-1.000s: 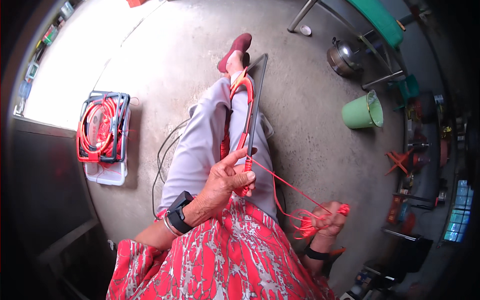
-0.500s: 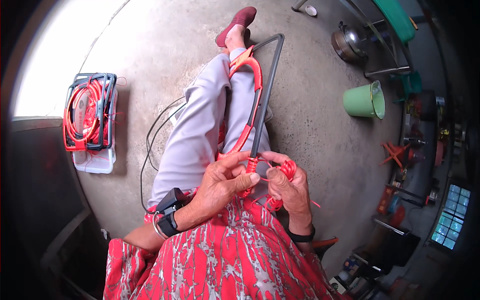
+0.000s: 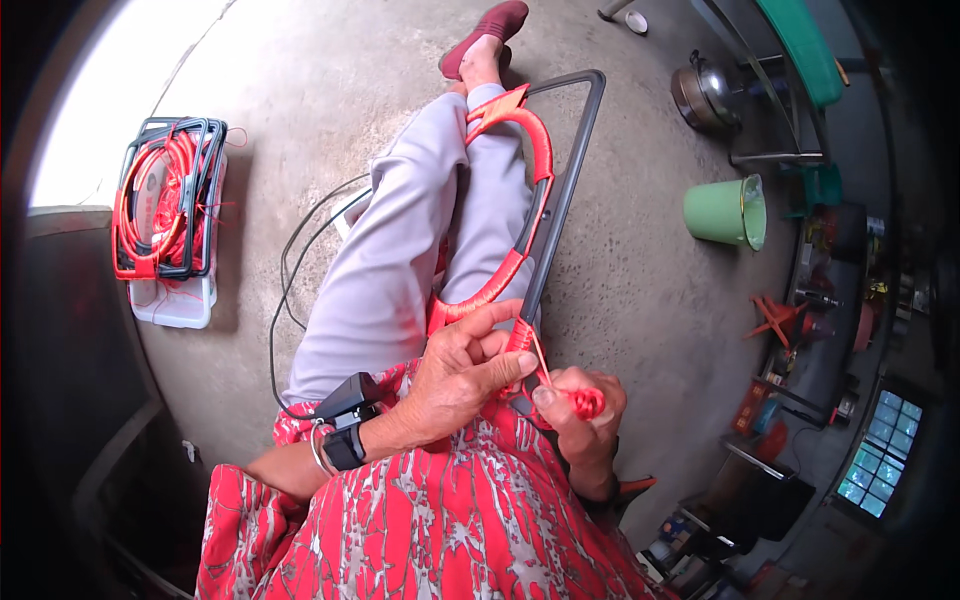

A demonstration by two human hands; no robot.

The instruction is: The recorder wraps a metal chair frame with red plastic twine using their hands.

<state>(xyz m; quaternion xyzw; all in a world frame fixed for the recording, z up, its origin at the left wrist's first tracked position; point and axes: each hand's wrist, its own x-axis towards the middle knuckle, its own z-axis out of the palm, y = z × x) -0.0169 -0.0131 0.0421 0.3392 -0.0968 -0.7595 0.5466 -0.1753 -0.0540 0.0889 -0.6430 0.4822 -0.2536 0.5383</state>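
Across my lap lies a black frame (image 3: 566,200) with rounded corners. A ring (image 3: 541,150) sits inside it, partly wrapped in shiny red-orange cord and partly bare black. My left hand (image 3: 466,370) grips the near corner of the frame, thumb and fingers pinching the red wrapping (image 3: 520,342) there. Just to its right, my right hand (image 3: 583,408) is closed round a small bundle of red cord (image 3: 588,403). From this hand a taut strand runs up to the wrapped part of the frame. The near end of the frame is hidden by my fingers.
At left, a white plastic bin (image 3: 172,302) carries several similar frames and red-wrapped rings (image 3: 160,205). A black cable (image 3: 285,290) loops beside my leg. On the right stand a green bucket (image 3: 722,212), a metal pot (image 3: 707,92), a green-topped table (image 3: 803,50) and an orange stool (image 3: 772,322).
My right hand has moved down and turned, pulling the cord strand tight against the frame. The frame's near end has shifted slightly right and down with my left hand.
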